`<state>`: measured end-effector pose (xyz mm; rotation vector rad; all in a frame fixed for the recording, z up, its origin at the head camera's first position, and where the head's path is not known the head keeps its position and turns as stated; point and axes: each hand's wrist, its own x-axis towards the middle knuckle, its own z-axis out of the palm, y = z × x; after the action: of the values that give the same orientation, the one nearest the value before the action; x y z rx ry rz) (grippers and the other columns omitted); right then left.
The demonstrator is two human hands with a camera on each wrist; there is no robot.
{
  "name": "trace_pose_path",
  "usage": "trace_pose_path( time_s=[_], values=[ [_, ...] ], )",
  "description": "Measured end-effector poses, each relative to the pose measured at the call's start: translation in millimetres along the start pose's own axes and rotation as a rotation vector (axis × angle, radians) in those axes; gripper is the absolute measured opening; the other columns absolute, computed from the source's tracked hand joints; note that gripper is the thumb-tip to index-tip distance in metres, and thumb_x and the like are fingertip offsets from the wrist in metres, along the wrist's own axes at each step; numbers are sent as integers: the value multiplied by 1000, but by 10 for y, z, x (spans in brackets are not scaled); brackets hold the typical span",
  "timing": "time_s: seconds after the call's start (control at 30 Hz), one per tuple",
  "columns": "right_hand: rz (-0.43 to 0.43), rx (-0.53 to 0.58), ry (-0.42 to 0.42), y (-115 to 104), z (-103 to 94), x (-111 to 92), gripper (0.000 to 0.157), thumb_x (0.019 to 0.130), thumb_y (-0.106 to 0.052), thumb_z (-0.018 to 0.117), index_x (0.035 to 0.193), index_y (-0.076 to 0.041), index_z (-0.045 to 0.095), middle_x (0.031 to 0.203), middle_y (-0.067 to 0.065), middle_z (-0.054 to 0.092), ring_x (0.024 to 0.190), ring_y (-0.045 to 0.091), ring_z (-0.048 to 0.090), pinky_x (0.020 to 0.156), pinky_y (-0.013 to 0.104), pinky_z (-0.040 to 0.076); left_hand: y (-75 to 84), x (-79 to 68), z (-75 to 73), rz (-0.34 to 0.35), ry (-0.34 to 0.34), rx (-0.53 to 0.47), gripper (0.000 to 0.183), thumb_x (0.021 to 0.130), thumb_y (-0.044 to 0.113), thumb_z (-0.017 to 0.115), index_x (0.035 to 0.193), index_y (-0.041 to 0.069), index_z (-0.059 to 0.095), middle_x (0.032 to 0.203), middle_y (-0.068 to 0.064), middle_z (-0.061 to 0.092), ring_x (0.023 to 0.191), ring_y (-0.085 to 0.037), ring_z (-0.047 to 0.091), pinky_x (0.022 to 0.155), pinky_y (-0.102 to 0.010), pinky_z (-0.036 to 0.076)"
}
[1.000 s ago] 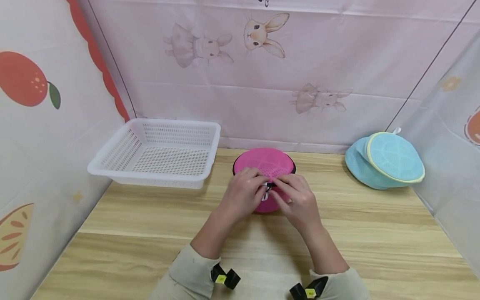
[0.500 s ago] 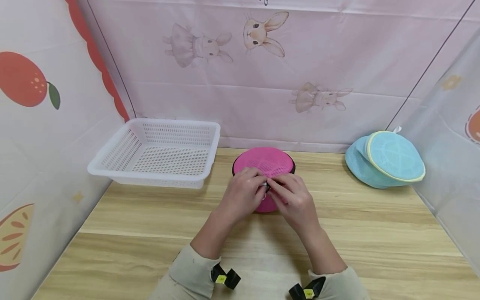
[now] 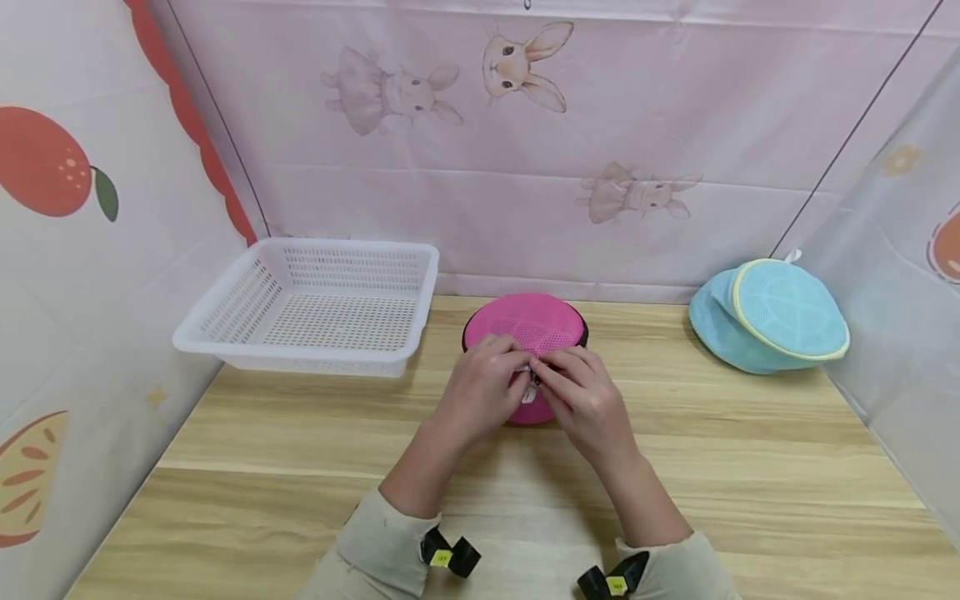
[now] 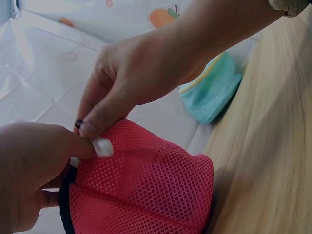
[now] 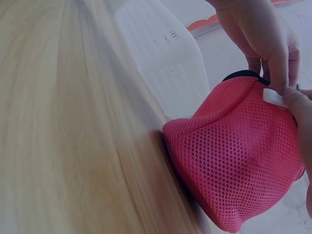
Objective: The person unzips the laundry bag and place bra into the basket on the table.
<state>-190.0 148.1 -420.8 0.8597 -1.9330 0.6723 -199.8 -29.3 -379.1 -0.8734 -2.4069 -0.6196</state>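
Fingertips of the right hand (image 3: 588, 392) sit closer to the left hand (image 3: 483, 383) than a second ago. On the table (image 3: 300, 500), the basket (image 3: 300, 362) at left and blue bag (image 3: 787, 308) at right look parted to leave room for the pink bag (image 3: 528, 321) between them; the left hand grips its dark rim (image 4: 65, 204), probably to steady it, as the right pinches a small dark piece (image 4: 78, 124) by the white tag (image 4: 104, 147)
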Motion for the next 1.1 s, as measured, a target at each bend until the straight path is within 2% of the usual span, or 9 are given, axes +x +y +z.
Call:
trace_pose_path(
  time_s=[0.13,0.3,0.5,0.73,1.1],
  values=[
    [40,32,66,-18,23,-1,20,92,-12,68,107,0,75,101,11,72,99,30,64,95,40,51,18,0,11,15,-11,12,14,87,13,73,100,11,78,90,2,66,82,-14,57,71,-24,50],
    [105,46,142,-63,70,-4,15,88,-6,66,96,4,75,94,12,73,91,28,66,96,47,50,39,1,33,48,5,28,16,87,16,75,102,12,78,91,2,67,82,-14,59,71,-24,51],
    [175,16,159,-79,91,-19,15,88,-8,67,94,3,76,92,11,73,92,27,67,97,51,50,58,-6,50,77,15,30,16,87,15,75,101,11,79,92,2,68,85,-14,61,75,-24,52],
    [182,4,195,-60,82,-24,14,88,-7,66,87,3,75,90,13,74,91,29,69,94,46,53,69,-6,65,76,-10,25,19,85,15,77,105,13,78,94,2,68,89,-13,61,78,-24,52],
    [192,-58,223,-31,64,-49,18,87,-9,63,84,4,76,88,15,75,87,31,72,89,49,55,75,-4,63,86,-34,4,17,86,14,76,103,14,78,95,2,68,91,-13,61,82,-24,52]
  ],
)
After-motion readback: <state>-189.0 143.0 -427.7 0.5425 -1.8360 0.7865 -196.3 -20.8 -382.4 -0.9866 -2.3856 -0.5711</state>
